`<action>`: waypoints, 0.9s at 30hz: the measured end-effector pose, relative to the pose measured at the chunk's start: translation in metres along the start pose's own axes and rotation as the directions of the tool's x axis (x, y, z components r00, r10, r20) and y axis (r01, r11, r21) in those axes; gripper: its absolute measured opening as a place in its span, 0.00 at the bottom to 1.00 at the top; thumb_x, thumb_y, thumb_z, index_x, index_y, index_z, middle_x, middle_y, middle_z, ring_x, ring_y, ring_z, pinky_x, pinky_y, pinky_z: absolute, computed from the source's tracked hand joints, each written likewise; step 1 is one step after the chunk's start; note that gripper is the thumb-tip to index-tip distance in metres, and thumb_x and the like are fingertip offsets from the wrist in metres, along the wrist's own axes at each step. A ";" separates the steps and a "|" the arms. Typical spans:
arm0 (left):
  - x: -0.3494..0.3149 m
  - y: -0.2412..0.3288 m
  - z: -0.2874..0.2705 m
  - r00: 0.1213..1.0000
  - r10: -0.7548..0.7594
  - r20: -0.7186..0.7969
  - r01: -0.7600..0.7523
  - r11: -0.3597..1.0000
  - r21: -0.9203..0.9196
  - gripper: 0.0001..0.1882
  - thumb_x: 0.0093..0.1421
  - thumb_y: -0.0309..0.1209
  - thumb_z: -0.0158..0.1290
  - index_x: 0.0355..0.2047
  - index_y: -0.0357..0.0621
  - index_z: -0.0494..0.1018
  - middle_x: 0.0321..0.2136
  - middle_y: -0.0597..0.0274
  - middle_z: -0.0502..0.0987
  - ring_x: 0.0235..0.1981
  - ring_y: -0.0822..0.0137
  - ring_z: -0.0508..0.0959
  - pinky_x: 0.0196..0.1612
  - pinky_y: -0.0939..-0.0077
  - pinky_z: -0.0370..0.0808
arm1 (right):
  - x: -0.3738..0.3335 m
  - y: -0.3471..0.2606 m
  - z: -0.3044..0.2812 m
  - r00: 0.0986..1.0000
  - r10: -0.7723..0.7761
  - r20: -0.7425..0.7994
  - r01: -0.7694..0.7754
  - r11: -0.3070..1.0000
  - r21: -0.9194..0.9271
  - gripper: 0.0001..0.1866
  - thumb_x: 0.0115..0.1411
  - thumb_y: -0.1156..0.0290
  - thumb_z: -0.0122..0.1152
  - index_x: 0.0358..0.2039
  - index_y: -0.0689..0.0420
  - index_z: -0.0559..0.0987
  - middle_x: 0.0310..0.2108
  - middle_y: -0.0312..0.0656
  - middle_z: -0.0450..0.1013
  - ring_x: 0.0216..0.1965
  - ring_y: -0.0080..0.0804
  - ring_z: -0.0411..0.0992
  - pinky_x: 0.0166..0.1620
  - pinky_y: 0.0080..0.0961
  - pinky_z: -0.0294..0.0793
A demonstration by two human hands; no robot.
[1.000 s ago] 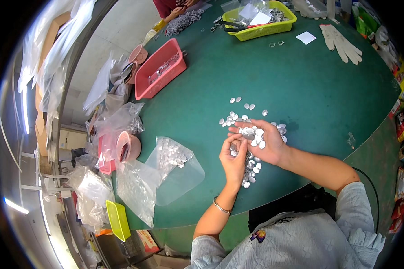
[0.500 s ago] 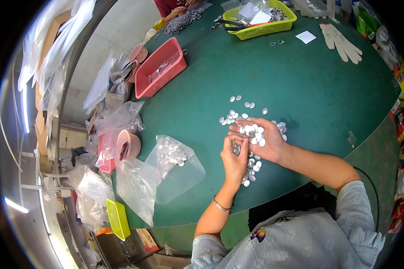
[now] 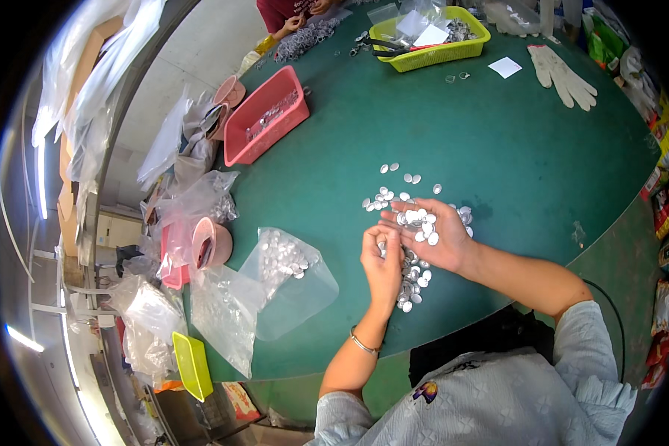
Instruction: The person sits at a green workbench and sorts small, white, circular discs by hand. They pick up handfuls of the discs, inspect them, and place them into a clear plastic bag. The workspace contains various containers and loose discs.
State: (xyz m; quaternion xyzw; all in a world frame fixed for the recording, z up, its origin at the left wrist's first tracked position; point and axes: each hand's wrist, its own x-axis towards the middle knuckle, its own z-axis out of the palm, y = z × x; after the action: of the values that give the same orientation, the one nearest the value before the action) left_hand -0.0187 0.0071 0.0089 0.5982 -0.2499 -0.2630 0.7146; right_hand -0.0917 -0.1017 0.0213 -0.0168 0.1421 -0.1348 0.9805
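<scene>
My right hand (image 3: 450,244) is turned palm up, its fingers stretched out to the left, and bears a small heap of oval silver discs (image 3: 421,223). Close beside its fingertips, my left hand (image 3: 383,269) is closed, fingers curled in; pale discs show between the fingers, their number partly hidden. Under and between the hands lies a pile of the same discs (image 3: 412,291). More loose discs (image 3: 381,198) are scattered on the green table (image 3: 334,178) just beyond the hands, and a few show behind my right wrist.
To the left lies a clear plastic bag (image 3: 297,293) with discs in it. A pink cup (image 3: 211,243), a red basket (image 3: 290,119) and a yellow-green basket (image 3: 431,56) stand farther off. A white glove (image 3: 561,76) lies far right. Another person's hands (image 3: 296,22) work at the far edge.
My left hand has drawn slightly left, away from the right palm, and its fingers have curled further. The right hand has stayed nearly in place with its discs.
</scene>
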 end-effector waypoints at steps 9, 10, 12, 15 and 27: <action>0.007 0.006 -0.009 0.945 -0.306 0.112 0.322 0.828 -0.459 0.12 0.64 0.34 0.40 0.35 0.37 0.67 0.16 0.63 0.64 0.09 0.79 0.57 0.11 0.89 0.51 | 0.000 0.000 -0.001 0.999 -0.039 0.009 0.039 0.999 0.004 0.22 0.60 0.63 0.43 0.48 0.69 0.64 0.50 0.58 0.62 0.55 0.46 0.60 0.60 0.37 0.58; 0.003 0.008 -0.003 0.930 -0.366 0.041 0.341 0.814 -0.471 0.10 0.63 0.32 0.43 0.33 0.37 0.69 0.16 0.66 0.64 0.10 0.81 0.56 0.12 0.90 0.51 | 0.000 -0.001 -0.002 0.999 -0.041 0.006 0.041 0.999 -0.012 0.22 0.60 0.63 0.43 0.48 0.69 0.64 0.50 0.57 0.63 0.55 0.46 0.60 0.59 0.37 0.58; 0.000 -0.002 -0.001 0.964 -0.264 0.014 0.255 0.918 -0.305 0.07 0.61 0.30 0.47 0.32 0.37 0.69 0.17 0.68 0.64 0.11 0.82 0.55 0.12 0.90 0.49 | -0.001 0.001 0.000 0.999 -0.043 -0.003 0.043 0.997 -0.063 0.22 0.61 0.62 0.43 0.48 0.68 0.65 0.49 0.55 0.64 0.54 0.44 0.62 0.59 0.36 0.59; -0.001 -0.001 0.007 0.996 -0.026 -0.083 0.036 0.992 0.118 0.06 0.56 0.23 0.53 0.35 0.34 0.71 0.21 0.70 0.68 0.18 0.82 0.64 0.20 0.88 0.60 | -0.001 0.002 -0.003 1.000 -0.024 -0.007 0.023 0.995 -0.096 0.23 0.61 0.61 0.41 0.48 0.67 0.66 0.48 0.54 0.66 0.52 0.43 0.64 0.58 0.36 0.61; 0.005 0.004 0.007 0.959 0.285 0.006 -0.240 0.797 0.554 0.07 0.54 0.19 0.52 0.35 0.33 0.74 0.23 0.65 0.71 0.27 0.76 0.69 0.33 0.83 0.68 | 0.000 0.004 -0.006 1.000 0.008 0.011 -0.007 0.997 -0.071 0.20 0.62 0.63 0.42 0.46 0.67 0.67 0.48 0.54 0.67 0.51 0.40 0.65 0.57 0.33 0.62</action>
State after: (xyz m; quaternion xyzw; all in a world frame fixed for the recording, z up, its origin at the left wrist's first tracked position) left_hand -0.0194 -0.0004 0.0141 0.7471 -0.3672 -0.0552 0.5513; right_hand -0.0924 -0.0981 0.0152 -0.0517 0.1413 -0.1261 0.9805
